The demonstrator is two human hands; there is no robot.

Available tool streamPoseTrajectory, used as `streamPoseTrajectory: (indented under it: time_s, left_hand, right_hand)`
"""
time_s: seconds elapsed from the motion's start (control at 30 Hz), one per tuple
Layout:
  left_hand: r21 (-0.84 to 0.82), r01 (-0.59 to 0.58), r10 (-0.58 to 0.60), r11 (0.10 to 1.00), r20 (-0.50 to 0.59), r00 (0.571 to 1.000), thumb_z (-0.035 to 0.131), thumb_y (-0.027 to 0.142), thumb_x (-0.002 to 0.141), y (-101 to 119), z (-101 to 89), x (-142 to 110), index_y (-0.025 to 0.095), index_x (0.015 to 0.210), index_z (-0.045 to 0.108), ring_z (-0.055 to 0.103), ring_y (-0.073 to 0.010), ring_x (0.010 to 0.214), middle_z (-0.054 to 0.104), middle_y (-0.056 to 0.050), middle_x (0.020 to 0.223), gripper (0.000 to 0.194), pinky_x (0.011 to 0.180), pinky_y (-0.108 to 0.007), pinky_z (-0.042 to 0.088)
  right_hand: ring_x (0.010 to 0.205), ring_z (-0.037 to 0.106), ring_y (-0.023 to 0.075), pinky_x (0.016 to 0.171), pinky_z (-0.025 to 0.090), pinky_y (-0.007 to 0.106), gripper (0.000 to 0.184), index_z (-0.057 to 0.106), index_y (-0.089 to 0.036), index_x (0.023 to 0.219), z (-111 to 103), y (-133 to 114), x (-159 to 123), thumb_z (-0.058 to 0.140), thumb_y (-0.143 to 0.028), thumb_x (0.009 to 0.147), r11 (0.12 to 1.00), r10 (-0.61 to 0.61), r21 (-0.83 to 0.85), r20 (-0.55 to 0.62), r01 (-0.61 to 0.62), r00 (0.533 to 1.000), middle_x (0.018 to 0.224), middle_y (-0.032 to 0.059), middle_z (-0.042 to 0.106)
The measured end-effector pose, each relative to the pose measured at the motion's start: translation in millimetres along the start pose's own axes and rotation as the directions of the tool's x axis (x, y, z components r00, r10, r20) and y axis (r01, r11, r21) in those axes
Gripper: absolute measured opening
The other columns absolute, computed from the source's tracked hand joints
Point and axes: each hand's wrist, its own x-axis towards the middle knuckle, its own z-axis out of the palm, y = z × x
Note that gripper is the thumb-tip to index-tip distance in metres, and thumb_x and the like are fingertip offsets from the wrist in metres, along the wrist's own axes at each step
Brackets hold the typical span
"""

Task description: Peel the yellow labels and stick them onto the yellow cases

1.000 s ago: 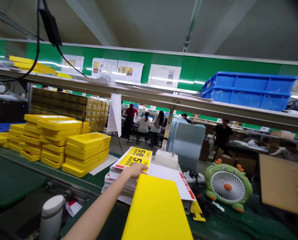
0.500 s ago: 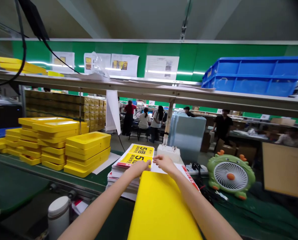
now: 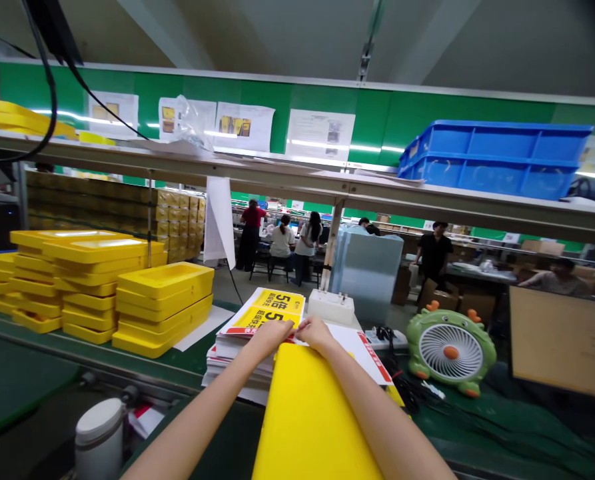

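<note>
A yellow box [image 3: 317,420] with a smooth top lies lengthwise between my forearms, close to me. At its far end my left hand [image 3: 274,335] has its fingers drawn together over the edge of a printed stack. My right hand [image 3: 316,332] is curled beside it, fingertips almost meeting the left ones. Whatever the fingers pinch is too small or hidden to make out. Beneath and beyond the hands are stacked yellow-and-white printed sheets [image 3: 272,308] with large black characters. More white sheets with a red strip [image 3: 372,353] lie to the right of the box.
Yellow trays [image 3: 164,307] are piled at the left. A green fan [image 3: 450,353] and black cables [image 3: 402,383] are at the right. A white lidded cup [image 3: 100,437] stands low left. Overhead runs a shelf [image 3: 277,170] bearing a blue crate [image 3: 497,160]. People are in the background.
My right hand has moved left and its fingers have closed in beside my left hand. The view has shifted slightly; the box and stacks otherwise look the same.
</note>
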Motion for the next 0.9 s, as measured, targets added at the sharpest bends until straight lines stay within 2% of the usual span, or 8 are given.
streamPoseTrajectory:
  time_s: [0.2,0.33,0.43,0.53,0.67,0.77,0.83,0.9]
  left_hand:
    - [-0.104,-0.031,0.027,0.994,-0.047,0.999,0.050,0.038,0.096,-4,-10.0,6,0.012,0.091,0.062,0.062,-0.0186,0.086,0.063,-0.006,0.089,0.029,0.084,-0.040,0.050]
    - [-0.234,-0.139,0.119,0.962,-0.098,0.988,0.047,0.037,0.097,-4,-15.4,3,0.013,0.102,0.062,0.061,-0.0195,0.093,0.064,-0.007,0.098,0.029,0.088,-0.041,0.049]
    - [-0.313,-0.202,0.172,0.928,-0.120,0.978,0.047,0.038,0.097,-3,-19.4,3,0.013,0.102,0.062,0.061,-0.0193,0.094,0.064,-0.007,0.100,0.030,0.087,-0.040,0.049]
    - [-0.342,-0.189,0.156,0.921,-0.121,0.980,0.048,0.040,0.096,-3,-20.8,6,0.012,0.090,0.064,0.062,-0.0187,0.087,0.065,-0.005,0.090,0.032,0.086,-0.039,0.049]
    - [-0.362,-0.111,0.069,0.925,-0.127,0.990,0.055,0.039,0.093,0,-17.7,11,0.013,0.082,0.062,0.061,-0.0181,0.084,0.064,-0.004,0.084,0.029,0.087,-0.040,0.048]
    - [-0.434,-0.007,-0.067,0.901,-0.155,0.986,0.059,0.035,0.091,3,-17.1,20,0.012,0.082,0.062,0.060,-0.0184,0.086,0.063,-0.004,0.087,0.025,0.086,-0.040,0.049]
    - [-0.519,0.088,-0.208,0.850,-0.177,0.962,0.060,0.034,0.091,-1,-21.8,28,0.011,0.084,0.062,0.061,-0.0184,0.085,0.063,-0.004,0.087,0.024,0.083,-0.039,0.051]
    - [-0.631,0.171,-0.366,0.757,-0.192,0.911,0.060,0.034,0.091,-12,-32.7,36,0.011,0.088,0.061,0.061,-0.0181,0.082,0.062,-0.004,0.087,0.024,0.077,-0.036,0.052]
  right_hand:
    - [0.072,0.061,0.0125,0.061,0.054,0.026,0.017,0.058,-0.013,0.104,-5,-10,-3,0.061,-0.023,0.091,0.964,0.060,0.259,0.007,-0.060,0.998,0.091,0.0022,0.061]
    - [0.067,0.060,0.0107,0.057,0.054,0.023,0.019,0.056,-0.013,0.109,-7,-14,-7,0.059,-0.022,0.093,0.908,0.096,0.406,0.029,-0.100,0.995,0.089,0.0017,0.061]
    - [0.067,0.061,0.0109,0.057,0.054,0.023,0.019,0.056,-0.013,0.109,-6,-15,-9,0.058,-0.022,0.093,0.882,0.080,0.464,0.026,-0.083,0.996,0.089,0.0017,0.062]
    - [0.066,0.060,0.0108,0.057,0.054,0.023,0.017,0.057,-0.012,0.106,-1,-13,-5,0.059,-0.023,0.093,0.887,0.058,0.460,-0.011,-0.046,0.998,0.087,0.0012,0.061]
    - [0.070,0.059,0.0119,0.060,0.053,0.026,0.018,0.058,-0.013,0.102,7,-8,4,0.059,-0.028,0.092,0.929,0.028,0.370,-0.093,0.009,0.995,0.089,0.0019,0.061]
    - [0.076,0.061,0.0142,0.066,0.055,0.029,0.021,0.058,-0.013,0.104,8,-3,9,0.059,-0.030,0.092,0.961,0.028,0.276,-0.124,0.008,0.992,0.094,0.0035,0.062]
    - [0.080,0.062,0.0156,0.070,0.055,0.032,0.020,0.059,-0.013,0.104,6,0,10,0.060,-0.030,0.092,0.979,0.044,0.206,-0.134,-0.015,0.990,0.097,0.0043,0.062]
    - [0.084,0.062,0.0167,0.074,0.055,0.034,0.018,0.061,-0.014,0.102,3,2,9,0.060,-0.029,0.092,0.990,0.062,0.136,-0.144,-0.042,0.988,0.099,0.0049,0.063]
